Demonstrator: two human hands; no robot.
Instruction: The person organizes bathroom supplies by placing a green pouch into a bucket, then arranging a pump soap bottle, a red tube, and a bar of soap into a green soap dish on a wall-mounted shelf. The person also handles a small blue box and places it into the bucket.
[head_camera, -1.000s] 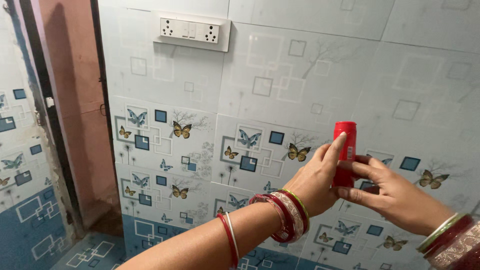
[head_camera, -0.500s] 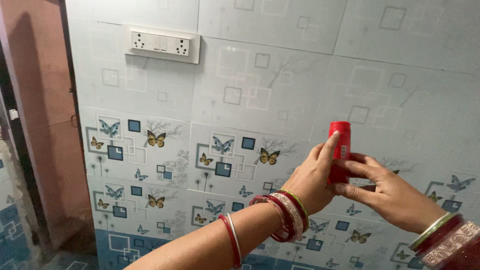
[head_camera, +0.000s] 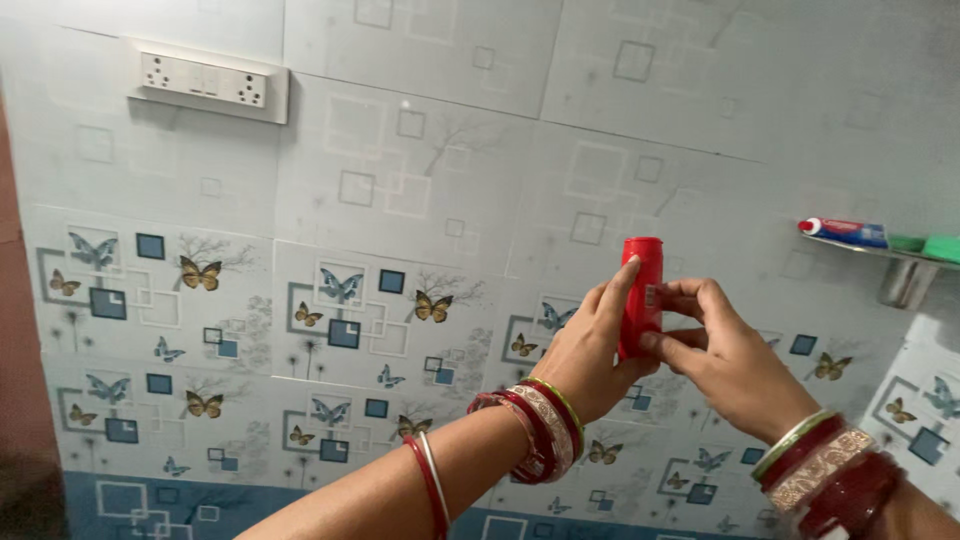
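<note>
Since a second ago the view has swung to the right: the white switch-and-socket plate now sits near the upper left corner, the brown door has slid almost out of sight at the left edge, and a small wall shelf carrying a toothpaste tube has come into view on the right. The grip itself has not changed. The small red bottle stands upright in front of the butterfly-patterned wall tiles, held between both hands at about mid-frame. The left hand wraps its side, the forefinger stretched up along the bottle toward its cap, while the right hand pinches the lower part between thumb and fingers. Both wrists wear red, white and green bangles. The bottle's base is hidden behind the fingers, so its full length cannot be made out, and its label is too small to read. The right forearm is cut off by the bottom right corner.
</note>
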